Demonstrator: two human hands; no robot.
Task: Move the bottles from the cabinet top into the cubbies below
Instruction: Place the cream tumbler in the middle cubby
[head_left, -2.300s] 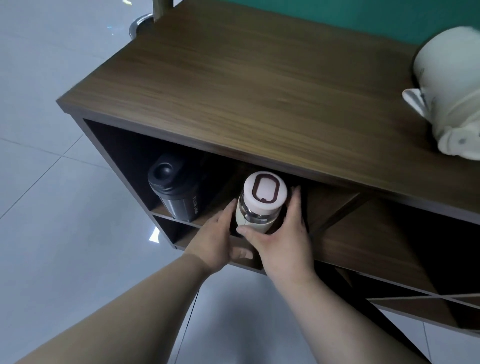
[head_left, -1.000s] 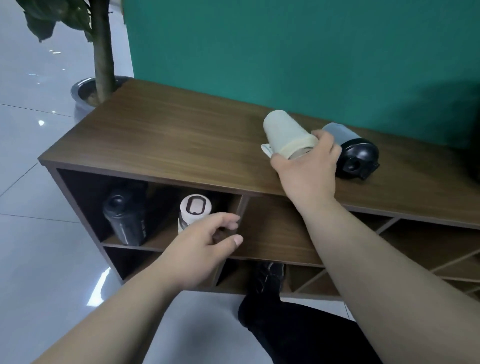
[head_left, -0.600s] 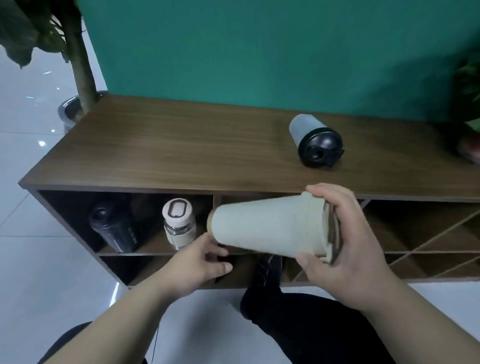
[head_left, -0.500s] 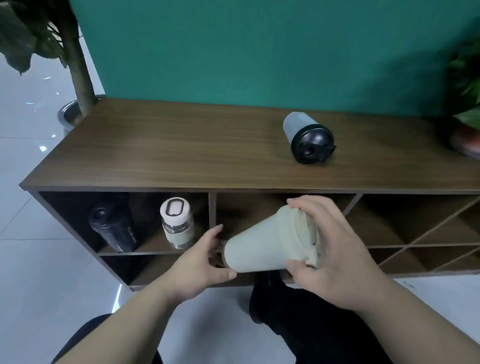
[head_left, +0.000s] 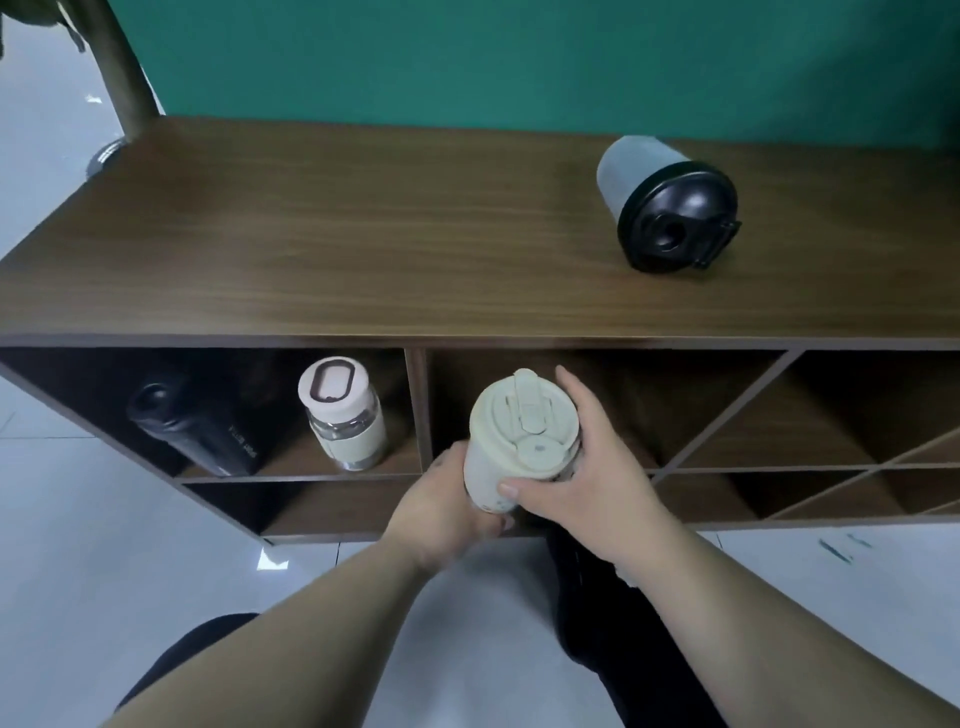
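Both hands hold a cream tumbler (head_left: 519, 431) upright at the mouth of the middle upper cubby, its flip lid facing me. My left hand (head_left: 447, 512) grips its lower side and my right hand (head_left: 587, 467) wraps its right side. In the left upper cubby stand a black bottle (head_left: 195, 431) and a glass bottle with a cream cap (head_left: 345, 415). A grey shaker with a black lid (head_left: 667, 205) lies on its side on the wooden cabinet top (head_left: 363, 234), at the right.
The cabinet has square cubbies at left and middle and diagonal X-shaped cubbies (head_left: 831, 441) at right. A green wall runs behind. A plant trunk (head_left: 122, 67) rises at the back left. My dark-clothed legs (head_left: 623, 623) are over the white tiled floor.
My right hand took the cream tumbler off the cabinet top and brought it down. The left hand joined it, and the tumbler turned from lying sideways to upright at the middle cubby.
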